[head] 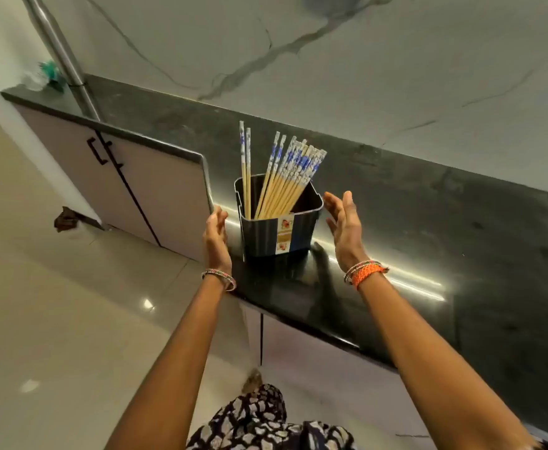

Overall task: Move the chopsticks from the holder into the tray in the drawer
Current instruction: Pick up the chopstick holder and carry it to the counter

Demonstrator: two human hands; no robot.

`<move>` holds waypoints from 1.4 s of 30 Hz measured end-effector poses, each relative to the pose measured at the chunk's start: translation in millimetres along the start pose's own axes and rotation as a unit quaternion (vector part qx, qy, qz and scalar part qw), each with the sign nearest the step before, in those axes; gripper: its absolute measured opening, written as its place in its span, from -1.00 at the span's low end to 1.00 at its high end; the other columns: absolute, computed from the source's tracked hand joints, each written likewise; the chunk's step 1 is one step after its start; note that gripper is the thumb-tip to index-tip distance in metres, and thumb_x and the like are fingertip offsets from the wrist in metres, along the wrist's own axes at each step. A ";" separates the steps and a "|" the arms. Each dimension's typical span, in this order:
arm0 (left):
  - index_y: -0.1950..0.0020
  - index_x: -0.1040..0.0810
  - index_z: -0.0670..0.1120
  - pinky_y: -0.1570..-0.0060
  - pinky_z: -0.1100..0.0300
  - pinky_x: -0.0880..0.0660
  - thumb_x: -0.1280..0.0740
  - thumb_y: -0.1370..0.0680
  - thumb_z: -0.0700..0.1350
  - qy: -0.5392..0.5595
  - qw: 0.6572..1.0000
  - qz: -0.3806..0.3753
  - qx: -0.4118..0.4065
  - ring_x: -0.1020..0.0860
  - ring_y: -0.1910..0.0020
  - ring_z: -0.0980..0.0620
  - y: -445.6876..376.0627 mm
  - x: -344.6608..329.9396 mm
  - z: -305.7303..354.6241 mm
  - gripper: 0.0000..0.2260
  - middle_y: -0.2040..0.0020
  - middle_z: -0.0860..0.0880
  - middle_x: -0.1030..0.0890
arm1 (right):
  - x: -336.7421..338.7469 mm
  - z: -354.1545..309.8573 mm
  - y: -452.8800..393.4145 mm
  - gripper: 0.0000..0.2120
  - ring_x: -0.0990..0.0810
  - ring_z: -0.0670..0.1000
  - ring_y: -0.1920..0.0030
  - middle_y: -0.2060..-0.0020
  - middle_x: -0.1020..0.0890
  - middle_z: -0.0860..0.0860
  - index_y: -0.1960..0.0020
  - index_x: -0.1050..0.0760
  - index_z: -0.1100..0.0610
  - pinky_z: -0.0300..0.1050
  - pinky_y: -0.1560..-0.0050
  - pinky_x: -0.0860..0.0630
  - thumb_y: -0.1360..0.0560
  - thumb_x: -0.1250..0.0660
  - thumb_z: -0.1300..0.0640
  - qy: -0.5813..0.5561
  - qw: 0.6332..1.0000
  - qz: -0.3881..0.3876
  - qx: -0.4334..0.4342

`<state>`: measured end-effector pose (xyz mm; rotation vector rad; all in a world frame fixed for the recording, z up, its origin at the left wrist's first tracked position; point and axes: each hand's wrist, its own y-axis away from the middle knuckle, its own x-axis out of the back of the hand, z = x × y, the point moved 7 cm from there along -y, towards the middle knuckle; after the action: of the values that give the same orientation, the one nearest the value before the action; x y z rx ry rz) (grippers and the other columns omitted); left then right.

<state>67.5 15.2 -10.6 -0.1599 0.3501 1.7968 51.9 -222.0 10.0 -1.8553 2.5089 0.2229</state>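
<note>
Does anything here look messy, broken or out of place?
Nothing looks spilled or broken. The chopsticks stand unevenly in the black holder: two upright at its left side, the rest fanned to the right. The holder sits close to the counter's front edge.

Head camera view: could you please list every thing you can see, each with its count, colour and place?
holder: one, dark, with a label on its front, standing near the counter's front edge
chopsticks: a bundle plus two apart at the left, pale wood with blue-and-white tops, upright in the holder
counter: one, black, polished, along the wall
wall: white marble with grey veins, behind the counter
cabinet doors: pale, with black handles, under the counter
pipe: one, metal, at the far left corner
floor: light tiles
left hand: open, beside the holder, not touching
right hand: open, beside the holder, bracelets on the wrist
</note>
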 end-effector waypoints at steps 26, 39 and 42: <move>-0.02 -0.61 -0.04 0.09 0.26 -0.54 -0.03 -0.62 0.00 0.086 0.996 0.031 -0.007 -0.64 0.15 0.18 -28.9 1.5 -9.3 -0.64 0.23 0.12 -0.69 | -85.3 22.0 -54.2 -0.46 -0.73 -0.09 0.13 0.15 -0.75 -0.09 0.11 -0.71 -0.12 -0.30 0.23 -0.61 -0.56 0.02 -0.25 -0.131 0.962 -0.197 -0.134; 0.18 -0.72 0.04 0.20 0.33 -0.58 -0.12 -0.57 0.06 0.244 0.881 0.360 -0.186 -0.66 0.17 0.21 217.0 219.7 45.9 -0.62 0.22 0.12 -0.72 | -273.8 64.0 181.0 -0.66 -0.70 -0.07 0.01 0.04 -0.73 -0.04 0.06 -0.71 0.00 -0.14 0.00 -0.59 -0.55 -0.18 -0.09 -0.068 0.818 -0.528 -0.219; 0.15 -0.72 0.02 0.20 0.31 -0.58 0.10 -0.63 -0.03 0.293 0.840 0.408 -0.204 -0.67 0.15 0.18 300.3 258.0 43.3 -0.44 0.19 0.09 -0.72 | -292.5 71.5 273.1 -0.58 -0.71 -0.13 0.21 0.24 -0.74 -0.08 0.23 -0.72 0.01 -0.21 0.17 -0.59 -0.60 -0.14 0.02 -0.085 0.761 -0.593 -0.250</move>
<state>-284.3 201.6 0.7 -1.0084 0.5054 2.6414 -126.7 143.0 -3.8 -2.9588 0.7718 0.9664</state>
